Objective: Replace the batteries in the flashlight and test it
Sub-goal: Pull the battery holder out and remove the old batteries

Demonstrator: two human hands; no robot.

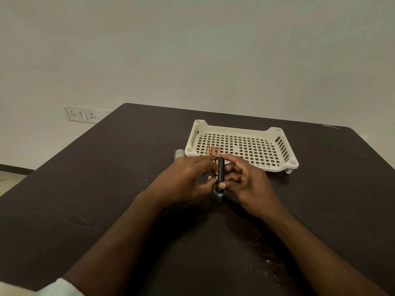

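Right now I have both hands meeting near the middle of the dark table [106, 189], just in front of the white perforated tray [245, 146] that sits toward the far right corner. My right hand [245, 182] pinches the black flashlight body [221, 169], thumb tip at its near end and fingers curled around its far side, so the tube lies pointing away from me. I judge it is held this way to keep the open end facing my other hand, though I cannot see the opening itself. My left hand [188, 178] curls in from the other side with its fingers against a copper-and-black battery [216, 170] lying right alongside the tube; a second one seems to sit just left of it, half hidden by the fingers, so I cannot tell how many it grips.

Three more batteries [213, 151] lie side by side at the tray's near left corner, their ends over its rim. Whether they are the spent ones or the spares I cannot say. Keeping them there stops them rolling across the table.

Just below my right thumb a small grey round part [218, 192] rests on the table, probably the flashlight's cap or head, set down close so it can be screwed back on. Another grey piece [179, 153] stands just outside the tray's near left corner.

My guess is that I am mid-loading: cells lined up, not yet clearly seated.
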